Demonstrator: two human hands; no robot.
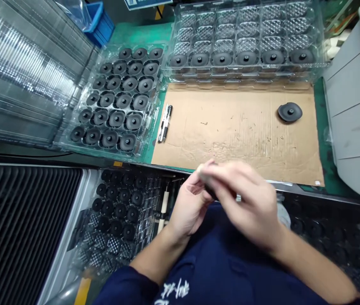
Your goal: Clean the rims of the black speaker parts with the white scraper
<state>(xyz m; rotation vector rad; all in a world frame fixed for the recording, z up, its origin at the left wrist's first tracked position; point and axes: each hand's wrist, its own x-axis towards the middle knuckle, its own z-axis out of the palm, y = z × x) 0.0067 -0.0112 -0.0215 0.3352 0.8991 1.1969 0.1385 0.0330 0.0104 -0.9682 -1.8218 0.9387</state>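
Both hands meet low centre, just above the lap, over the near edge of the cardboard sheet (240, 127). Left hand (189, 203) is curled, fingers bent in toward the right hand (246, 199), which lies over it, motion-blurred, fingers half closed. Between them a small dark part (212, 192) peeks out, likely one of the black round discs; which hand really grips it I cannot tell, the blur hides the contact, though both look pinched around it. Step in hand, as a judgement: handling or checking one disc at the lap, between picking and placing. A lone disc (289, 112) lies on the cardboard, ahead and to the right of the right hand, well apart. Ahead-left of the left hand sits a clear tray full of discs (116, 101); straight ahead, beyond the cardboard, a stacked clear tray (240, 46) with only its near row filled. A pen-like tool (165, 123) lies on the cardboard's left edge, ahead of the left hand. Below-left of the left hand, another tray of discs (119, 207) under the bench edge. Next move probably calls for a firm two-finger hold and a level set-down into an open pocket, seated not tilted.
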